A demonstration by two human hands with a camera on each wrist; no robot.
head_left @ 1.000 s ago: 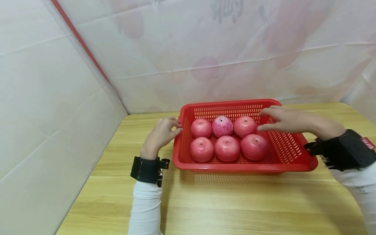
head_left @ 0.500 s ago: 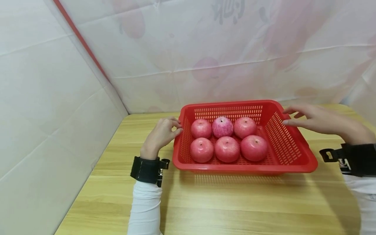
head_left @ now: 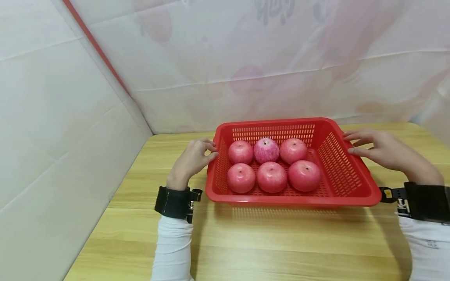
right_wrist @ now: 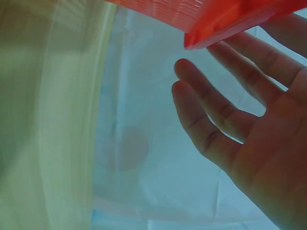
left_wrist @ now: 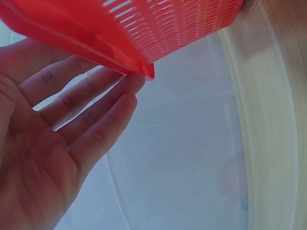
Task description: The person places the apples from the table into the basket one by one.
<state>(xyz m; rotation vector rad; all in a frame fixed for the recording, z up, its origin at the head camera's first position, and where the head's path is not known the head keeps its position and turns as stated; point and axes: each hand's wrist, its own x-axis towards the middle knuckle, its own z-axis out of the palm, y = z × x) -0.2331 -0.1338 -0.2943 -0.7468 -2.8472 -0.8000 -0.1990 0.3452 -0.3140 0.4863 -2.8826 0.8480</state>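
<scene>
A red plastic basket [head_left: 288,201] with slotted sides stands on the table. Several red apples [head_left: 272,177] sit in it in two rows, toward its left side; a streaked pinkish-purple one [head_left: 266,150] is in the back row. My left hand [head_left: 191,160] pinches the basket's left rim, thumb on top. The left wrist view shows the fingers [left_wrist: 103,129] reaching up beneath that rim. At the right rim, my right hand [head_left: 390,152] holds the edge between thumb and forefingers. In the right wrist view, the lower two fingers [right_wrist: 199,120] hang apart from the rim.
The wooden table [head_left: 263,246] has a light, striped grain. Pale printed cloth walls [head_left: 197,50] rise behind it and on the left [head_left: 52,136], close to the basket's back side. Black straps [head_left: 174,202] are round both wrists.
My right hand has moved out from over the apples to the basket's right rim and come to hold it. The left hand stays at the left rim. Basket and apples look unmoved.
</scene>
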